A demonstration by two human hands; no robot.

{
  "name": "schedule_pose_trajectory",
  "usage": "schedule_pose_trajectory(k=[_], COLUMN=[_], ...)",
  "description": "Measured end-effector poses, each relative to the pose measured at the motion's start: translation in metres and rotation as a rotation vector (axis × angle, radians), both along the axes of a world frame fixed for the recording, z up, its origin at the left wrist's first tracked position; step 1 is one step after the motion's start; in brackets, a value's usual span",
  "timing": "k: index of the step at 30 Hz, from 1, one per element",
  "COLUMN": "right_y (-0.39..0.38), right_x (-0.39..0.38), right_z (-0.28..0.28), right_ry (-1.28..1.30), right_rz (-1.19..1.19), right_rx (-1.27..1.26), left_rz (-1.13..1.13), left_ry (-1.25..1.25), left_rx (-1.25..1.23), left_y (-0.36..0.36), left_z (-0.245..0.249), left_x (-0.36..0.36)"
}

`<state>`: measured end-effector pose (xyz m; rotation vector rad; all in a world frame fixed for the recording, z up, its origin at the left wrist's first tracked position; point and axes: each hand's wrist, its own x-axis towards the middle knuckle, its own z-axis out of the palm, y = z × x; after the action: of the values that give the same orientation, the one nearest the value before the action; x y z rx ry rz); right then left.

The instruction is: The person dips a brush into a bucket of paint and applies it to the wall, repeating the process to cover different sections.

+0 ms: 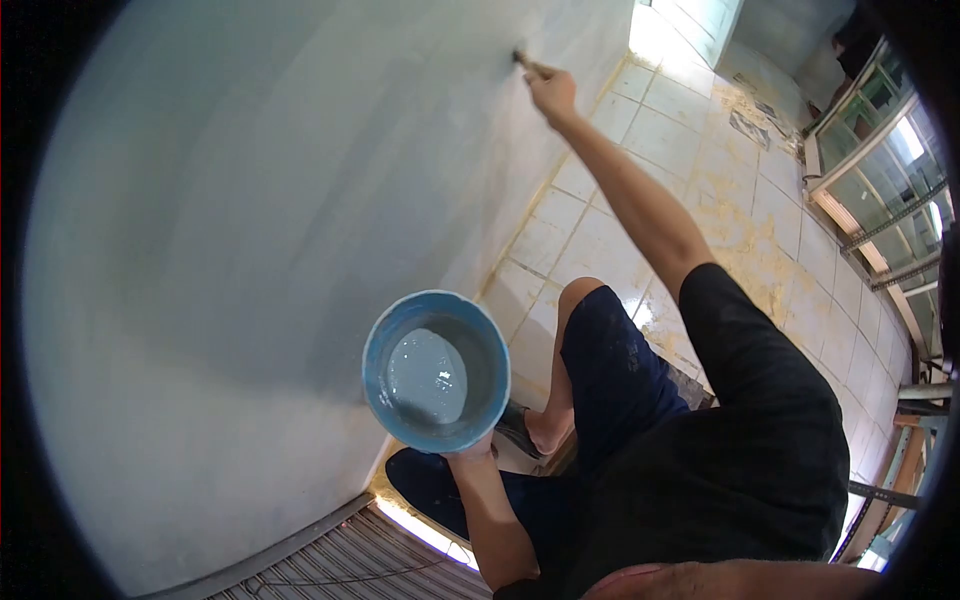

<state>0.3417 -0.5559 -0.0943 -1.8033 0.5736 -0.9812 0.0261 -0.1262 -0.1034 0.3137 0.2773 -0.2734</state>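
Observation:
A blue bucket [377, 385] with pale grey-blue paint [426, 375] inside rests on my left hand [474, 450], which is under its near side. Most of the fingers of that hand are hidden by the bucket. My right hand [553, 95] is stretched far forward, its fingers wrapped round the handle of a small brush [522, 60]. The dark tip of the brush is at the pale wall [300, 200], which fills the left side of the view. Whether the bristles touch the wall is hard to tell.
White floor tiles [650, 130] with yellowish stains run along the wall. Glass-paned frames [880, 150] and metal racks stand at the right. An open door [700, 25] is at the top. A ribbed metal surface [340, 560] lies at the bottom left, near my bent knees.

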Motion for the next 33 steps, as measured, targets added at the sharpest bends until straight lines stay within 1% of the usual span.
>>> schedule_pose_trajectory(k=[1, 3, 4, 5, 7, 9, 10, 11, 12, 13, 14, 15, 16, 17, 19, 20, 21, 23, 25, 27, 29, 31, 32, 33], right_y=[0.022, 0.067, 0.075, 0.087, 0.094, 0.068, 0.044, 0.023, 0.001, -0.033, -0.06, -0.083, -0.093, -0.096, -0.101, -0.096, -0.081, -0.035, -0.002, 0.015, 0.031, 0.037, 0.034, 0.024], right_x=[-0.019, -0.057, -0.062, -0.087, -0.115, -0.12, -0.109, -0.097, -0.082, -0.058, -0.039, -0.022, -0.017, -0.008, 0.01, 0.023, 0.024, 0.015, -0.001, -0.015, -0.045, -0.082, -0.094, -0.099], right_z=[0.002, 0.005, -0.016, -0.01, -0.015, -0.008, -0.012, -0.002, 0.01, 0.01, 0.014, 0.014, 0.019, 0.024, 0.029, 0.023, 0.022, 0.026, 0.019, -0.006, -0.012, -0.008, -0.002, 0.003], right_ry=[0.009, 0.008, -0.085, -0.002, 0.022, 0.104, -0.004, 0.005, -0.088, -0.13, -0.142, -0.207, -0.273, -0.274, -0.206, -0.183, -0.175, -0.069, -0.037, -0.063, 0.023, 0.148, 0.245, 0.232], right_rz=[0.029, 0.126, 0.214, 0.324, 0.51, 0.426, 0.4, 0.308, 0.282, 0.322, 0.347, 0.322, 0.339, 0.348, 0.195, 0.154, 0.154, 0.185, 0.128, 0.223, 0.417, 0.687, 0.824, 0.828], right_rx=[-0.043, -0.098, -0.153, -0.202, -0.025, 0.164, 0.377, 0.436, 0.515, 0.682, 0.967, 1.049, 1.028, 1.027, 1.008, 0.973, 0.976, 0.75, 0.666, 0.689, 0.71, 0.769, 0.802, 0.801], left_rz=[-0.022, -0.034, -0.034, -0.04, -0.066, -0.053, -0.04, -0.031, -0.031, -0.035, -0.035, -0.029, -0.021, -0.014, 0.017, 0.022, 0.017, 0.014, -0.007, -0.024, -0.048, -0.155, -0.164, -0.149], left_ry=[0.017, 0.049, 0.077, 0.075, 0.005, 0.0, 0.01, 0.017, 0.032, 0.044, 0.041, 0.077, 0.111, 0.105, 0.096, 0.099, 0.092, 0.086, 0.051, 0.08, 0.105, -0.072, -0.079, -0.111], left_rx=[-0.09, -0.119, -0.148, -0.147, -0.088, -0.083, -0.079, -0.077, -0.053, -0.03, -0.029, -0.106, -0.183, -0.184, -0.127, -0.125, -0.112, -0.103, -0.162, -0.169, -0.172, -0.195, -0.194, -0.145], left_y=[-0.003, -0.009, -0.011, -0.012, -0.016, -0.02, -0.019, -0.017, -0.016, -0.015, -0.013, -0.01, -0.007, -0.004, 0.001, 0.004, 0.007, 0.011, 0.011, 0.014, 0.012, 0.004, 0.001, -0.002], left_z=[0.008, 0.016, 0.019, 0.02, 0.018, 0.013, 0.01, 0.007, 0.005, 0.004, 0.007, 0.011, 0.013, 0.013, 0.013, 0.013, 0.015, 0.019, 0.022, 0.019, 0.019, 0.027, 0.027, 0.027], left_x=[0.003, 0.006, 0.007, 0.006, 0.007, 0.009, 0.007, 0.005, 0.003, 0.002, 0.002, 0.0, 0.0, -0.001, -0.003, -0.003, -0.004, -0.005, -0.004, 0.001, 0.001, 0.001, 0.0, -0.002])
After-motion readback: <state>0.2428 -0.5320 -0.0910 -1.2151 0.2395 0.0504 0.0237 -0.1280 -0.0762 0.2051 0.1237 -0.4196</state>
